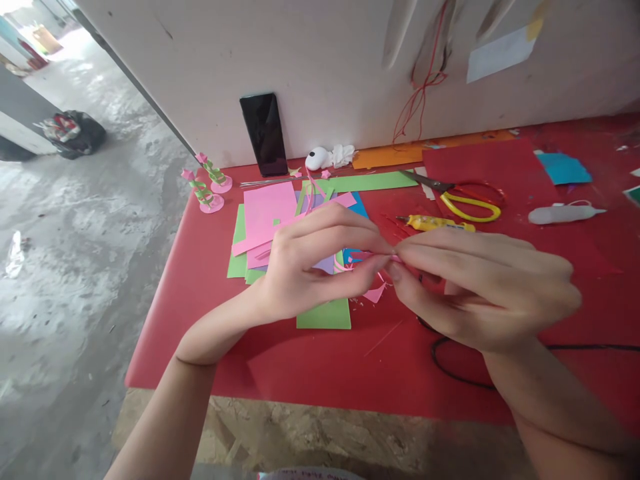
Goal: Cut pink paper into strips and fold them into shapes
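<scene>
Above the table, my left hand (320, 257) and my right hand (480, 280) meet fingertip to fingertip. Both are closed in a pinch on a thin pink strip (396, 258), mostly hidden by the fingers. Beneath and behind my left hand lies a stack of craft sheets, with a pink sheet (267, 210) on top and a green sheet (325, 315) nearest me. Small pink scraps (375, 293) lie below the fingertips. A yellow glue gun (440, 223) rests just beyond my right hand, partly covered by it.
Yellow-and-red-handled scissors (457, 193) lie at the back right, near a translucent bottle (565, 213). A black phone (265, 133) leans on the white panel. Two small pink-and-green flower stands (205, 193) stand at the left edge. A black cable (465, 380) crosses the red tabletop (350, 373).
</scene>
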Motion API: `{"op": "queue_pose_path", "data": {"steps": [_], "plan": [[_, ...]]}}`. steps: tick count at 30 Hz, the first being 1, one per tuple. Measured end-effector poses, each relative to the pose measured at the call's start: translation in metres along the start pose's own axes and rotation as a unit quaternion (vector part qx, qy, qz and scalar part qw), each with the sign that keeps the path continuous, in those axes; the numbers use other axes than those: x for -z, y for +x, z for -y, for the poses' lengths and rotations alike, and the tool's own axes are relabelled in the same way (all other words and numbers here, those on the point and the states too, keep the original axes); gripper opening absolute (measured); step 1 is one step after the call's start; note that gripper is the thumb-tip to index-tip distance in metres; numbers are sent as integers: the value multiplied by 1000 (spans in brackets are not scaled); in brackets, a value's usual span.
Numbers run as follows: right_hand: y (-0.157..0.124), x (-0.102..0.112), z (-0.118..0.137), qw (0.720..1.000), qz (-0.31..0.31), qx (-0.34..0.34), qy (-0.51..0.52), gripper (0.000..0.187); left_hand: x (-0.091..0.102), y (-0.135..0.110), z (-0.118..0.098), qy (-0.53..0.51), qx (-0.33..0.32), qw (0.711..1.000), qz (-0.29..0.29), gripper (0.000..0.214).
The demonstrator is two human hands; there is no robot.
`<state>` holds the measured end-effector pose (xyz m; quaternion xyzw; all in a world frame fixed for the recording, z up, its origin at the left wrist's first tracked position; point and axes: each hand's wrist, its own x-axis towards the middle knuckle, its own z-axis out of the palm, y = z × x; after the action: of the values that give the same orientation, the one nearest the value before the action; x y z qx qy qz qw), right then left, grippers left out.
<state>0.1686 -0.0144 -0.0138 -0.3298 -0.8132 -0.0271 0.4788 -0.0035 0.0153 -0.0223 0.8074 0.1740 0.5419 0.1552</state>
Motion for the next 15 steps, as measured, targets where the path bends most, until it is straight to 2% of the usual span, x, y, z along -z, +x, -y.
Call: {"op": "queue_pose_path", "data": {"steps": [15], "plan": [[2, 2, 2, 999, 36, -25, 26, 24, -1, -1, 2, 22, -8, 1000, -9, 7]]}}
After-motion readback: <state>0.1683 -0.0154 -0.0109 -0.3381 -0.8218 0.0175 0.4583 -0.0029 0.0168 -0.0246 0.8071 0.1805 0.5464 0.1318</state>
